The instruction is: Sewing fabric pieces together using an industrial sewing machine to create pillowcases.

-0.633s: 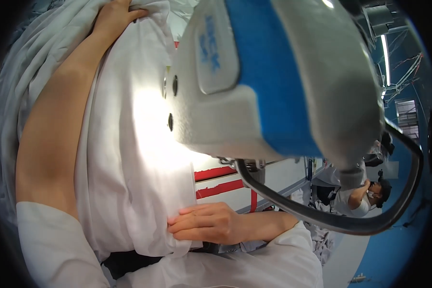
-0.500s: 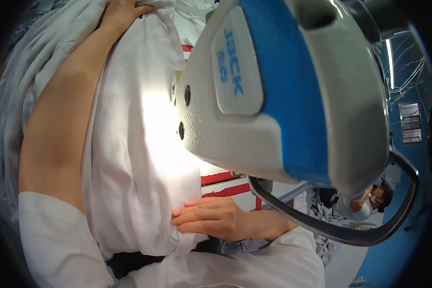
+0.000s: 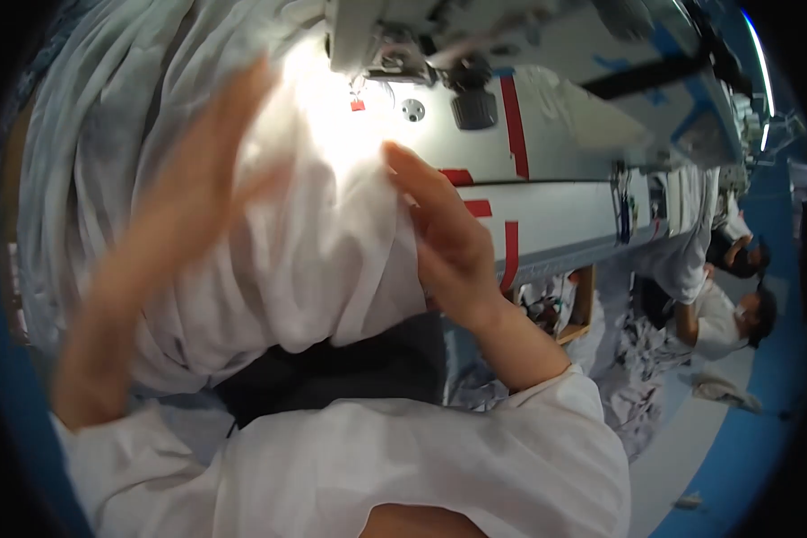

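Note:
A large spread of white cloth (image 3: 296,269) lies in folds in front of me, partly under the bright lamp of a sewing machine (image 3: 390,58). My left hand (image 3: 233,143) is smeared by motion over the cloth; its thumb stands apart from its fingers, and nothing shows between them. My right hand (image 3: 453,238) is at the cloth's right edge, fingers bent and closed on the cloth, their tips near the lit spot. Glare washes out the cloth close to the needle area.
The pale machine bed (image 3: 457,148) carries strips of red tape (image 3: 515,125). A dark grey knob (image 3: 473,109) juts from the machine. A wooden box (image 3: 581,305) sits below the table edge. Heaped pale cloth (image 3: 637,386) lies at right, near a seated person (image 3: 717,314).
The machine head stands higher in view and more of its bed shows. My left hand has come down nearer me, and my right hand has moved up along the cloth's edge toward the light.

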The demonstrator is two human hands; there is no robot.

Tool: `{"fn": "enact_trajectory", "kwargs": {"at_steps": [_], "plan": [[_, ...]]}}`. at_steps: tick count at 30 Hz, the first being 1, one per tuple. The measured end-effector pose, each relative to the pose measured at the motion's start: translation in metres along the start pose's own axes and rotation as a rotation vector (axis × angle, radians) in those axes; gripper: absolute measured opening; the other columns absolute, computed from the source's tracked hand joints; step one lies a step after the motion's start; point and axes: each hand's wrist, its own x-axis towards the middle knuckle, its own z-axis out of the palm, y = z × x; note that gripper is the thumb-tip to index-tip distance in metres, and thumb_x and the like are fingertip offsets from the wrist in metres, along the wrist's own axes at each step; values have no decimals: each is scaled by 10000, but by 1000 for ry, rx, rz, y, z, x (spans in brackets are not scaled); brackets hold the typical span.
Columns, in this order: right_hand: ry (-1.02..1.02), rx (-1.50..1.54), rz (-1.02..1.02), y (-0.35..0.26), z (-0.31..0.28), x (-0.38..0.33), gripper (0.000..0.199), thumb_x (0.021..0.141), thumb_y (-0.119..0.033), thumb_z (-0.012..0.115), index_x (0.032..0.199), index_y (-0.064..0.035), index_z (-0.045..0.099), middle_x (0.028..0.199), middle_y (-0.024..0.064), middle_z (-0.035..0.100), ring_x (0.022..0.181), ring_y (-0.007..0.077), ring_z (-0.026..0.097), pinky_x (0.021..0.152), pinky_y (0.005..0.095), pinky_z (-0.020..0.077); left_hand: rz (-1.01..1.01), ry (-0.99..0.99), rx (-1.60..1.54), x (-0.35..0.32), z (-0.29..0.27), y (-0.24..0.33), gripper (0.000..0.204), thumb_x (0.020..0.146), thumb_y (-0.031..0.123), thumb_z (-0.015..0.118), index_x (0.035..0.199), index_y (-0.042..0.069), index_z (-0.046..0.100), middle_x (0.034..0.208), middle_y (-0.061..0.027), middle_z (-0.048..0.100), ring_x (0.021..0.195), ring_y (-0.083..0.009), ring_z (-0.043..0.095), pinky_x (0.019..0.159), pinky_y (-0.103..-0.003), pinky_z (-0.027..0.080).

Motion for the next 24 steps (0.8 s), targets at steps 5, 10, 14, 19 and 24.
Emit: {"fn": "enact_trajectory", "kwargs": {"at_steps": [5,10,14,19,24], "plan": [[-369,358,430,32,85,-94,427,871,-167,667,1236,14,538,1223,71,578,1128,156,526,962,311,416,-124,-308,-177,-124,4,83,682,886,292,541,1432,-5,261,1496,-233,203,1399,-383,165,1132,-424,151],[-327,391,561,48,95,-129,347,894,-197,645,1178,-4,593,1122,57,637,1040,129,569,898,276,448,-338,13,51,-126,-12,15,584,857,92,574,1389,2,352,1442,-172,348,1345,-332,307,1095,-384,257],[-311,273,582,67,103,-159,331,921,-264,606,1110,8,622,1039,62,656,968,118,588,838,261,468,80,314,344,-134,8,76,453,808,71,642,1243,21,525,1245,-148,562,1149,-314,539,961,-365,422],[-362,-2,532,64,105,-173,367,941,-327,561,998,29,629,870,54,648,760,84,620,643,225,510,-193,19,36,-172,67,157,174,778,153,687,902,51,619,712,-63,633,578,-222,624,521,-310,485],[-275,163,618,61,109,-177,420,970,-352,492,919,46,615,681,90,600,576,131,613,555,299,492,-149,8,210,-178,83,150,204,763,131,674,668,79,502,556,-61,542,456,-228,562,421,-327,432]]}}
